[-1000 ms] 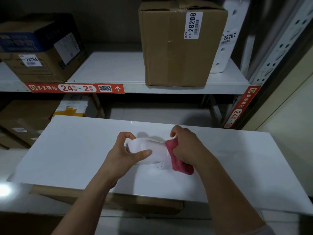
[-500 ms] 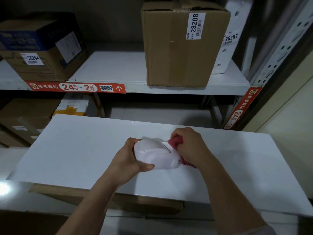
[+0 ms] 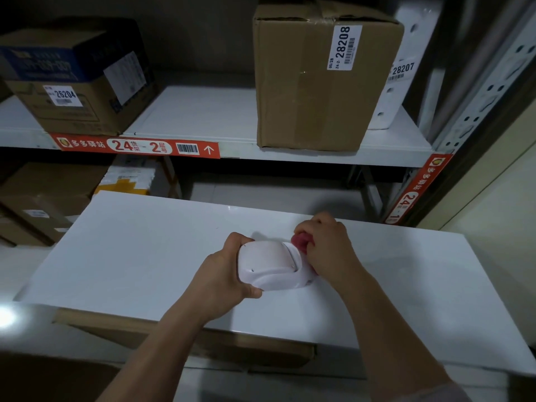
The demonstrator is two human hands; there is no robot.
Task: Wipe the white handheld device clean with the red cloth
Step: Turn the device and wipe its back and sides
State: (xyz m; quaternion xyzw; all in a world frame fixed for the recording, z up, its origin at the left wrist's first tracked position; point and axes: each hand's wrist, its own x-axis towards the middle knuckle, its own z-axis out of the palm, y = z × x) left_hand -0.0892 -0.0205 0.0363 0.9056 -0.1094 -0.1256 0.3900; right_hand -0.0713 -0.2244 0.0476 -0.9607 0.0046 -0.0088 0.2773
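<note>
Over the white bench, the white handheld device is gripped at its near end by the curled left hand. At its far end the red cloth is bunched in the closed right hand and pressed against it. Wiping is judged under way; how much surface is left cannot be told. Beyond, a cardboard box is kept on the shelf

Dim, glare spot lower left, wide-angle bend at edges.
</note>
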